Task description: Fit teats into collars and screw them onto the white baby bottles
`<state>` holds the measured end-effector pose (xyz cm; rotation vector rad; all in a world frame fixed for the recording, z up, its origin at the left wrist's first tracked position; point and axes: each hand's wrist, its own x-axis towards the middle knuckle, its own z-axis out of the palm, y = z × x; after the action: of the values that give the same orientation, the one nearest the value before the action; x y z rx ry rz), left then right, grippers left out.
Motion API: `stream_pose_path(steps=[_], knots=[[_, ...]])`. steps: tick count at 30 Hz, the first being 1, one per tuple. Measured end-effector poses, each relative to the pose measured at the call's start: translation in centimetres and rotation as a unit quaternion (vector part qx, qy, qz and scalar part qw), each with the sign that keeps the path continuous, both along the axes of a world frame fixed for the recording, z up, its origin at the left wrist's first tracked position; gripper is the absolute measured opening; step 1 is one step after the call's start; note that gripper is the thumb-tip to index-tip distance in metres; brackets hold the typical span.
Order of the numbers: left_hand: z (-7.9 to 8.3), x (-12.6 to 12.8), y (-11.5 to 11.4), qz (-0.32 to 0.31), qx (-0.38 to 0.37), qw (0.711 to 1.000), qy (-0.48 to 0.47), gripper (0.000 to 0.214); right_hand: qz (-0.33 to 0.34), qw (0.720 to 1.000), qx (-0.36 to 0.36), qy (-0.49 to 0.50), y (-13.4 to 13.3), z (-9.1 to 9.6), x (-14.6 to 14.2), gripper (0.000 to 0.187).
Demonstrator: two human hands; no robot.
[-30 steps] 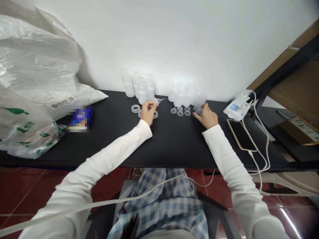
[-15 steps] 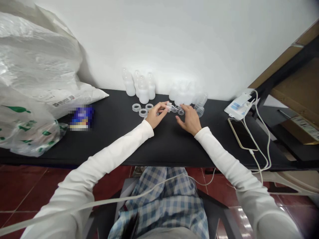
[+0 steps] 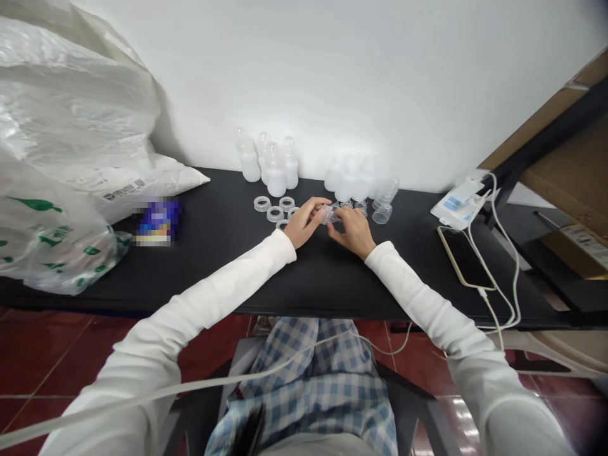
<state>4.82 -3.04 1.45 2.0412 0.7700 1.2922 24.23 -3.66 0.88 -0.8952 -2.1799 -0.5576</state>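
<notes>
Between my fingers, my left hand (image 3: 302, 226) pinches a translucent bottle collar (image 3: 327, 215), turned on its side. My right hand (image 3: 355, 231) meets it from the other side, with thumb and fingertips closed around a clear bottle nipple (image 3: 335, 212) at the collar. Fingers partly hide both parts. Several loose collars (image 3: 275, 214) lie left of my left hand. Beyond my right hand are more clear nipples (image 3: 346, 203), and to its right lie clear bottle caps (image 3: 382, 215).
Several capped white baby bottles (image 3: 276, 178) stand by the wall, with uncapped white bottles (image 3: 350, 180) farther right. Plastic bags (image 3: 71, 139) and a blue packet (image 3: 158, 221) occupy the left. A phone (image 3: 465, 258), cables and a white power strip (image 3: 458, 204) are on the right.
My right hand has moved left and closed at the nipple by the collar. My left hand has shifted slightly and still holds the collar.
</notes>
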Motion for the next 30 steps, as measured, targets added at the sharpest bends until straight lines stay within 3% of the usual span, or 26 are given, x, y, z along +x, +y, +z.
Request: stream_pose_path(steps=[4,10,16,23,27,30], knots=[[0.1,0.1,-0.1,0.030,0.027,0.999,0.034,0.041,0.012,1.000,0.017,0.017,-0.2,0.0,-0.8,0.004],[0.0,0.1,-0.3,0.085,0.007,0.993,0.085,0.037,0.004,1.000,-0.010,0.009,-0.2,0.0,-0.6,0.005],[-0.4,-0.1,0.7,0.150,-0.003,0.988,0.048,0.040,0.028,0.999,-0.013,-0.040,0.0,0.2,0.2,0.014],[-0.6,0.5,-0.2,0.052,0.034,0.997,0.041,0.052,-0.029,0.994,-0.068,0.083,-0.5,0.3,-0.1,0.012],[-0.6,0.2,-0.2,0.004,0.041,0.995,0.090,0.068,-0.004,0.987,-0.101,0.124,-0.5,0.3,0.2,0.017],[-0.4,0.0,0.0,0.008,0.038,0.994,0.102,0.062,0.017,0.989,-0.108,0.101,-0.5,0.4,0.1,0.015]])
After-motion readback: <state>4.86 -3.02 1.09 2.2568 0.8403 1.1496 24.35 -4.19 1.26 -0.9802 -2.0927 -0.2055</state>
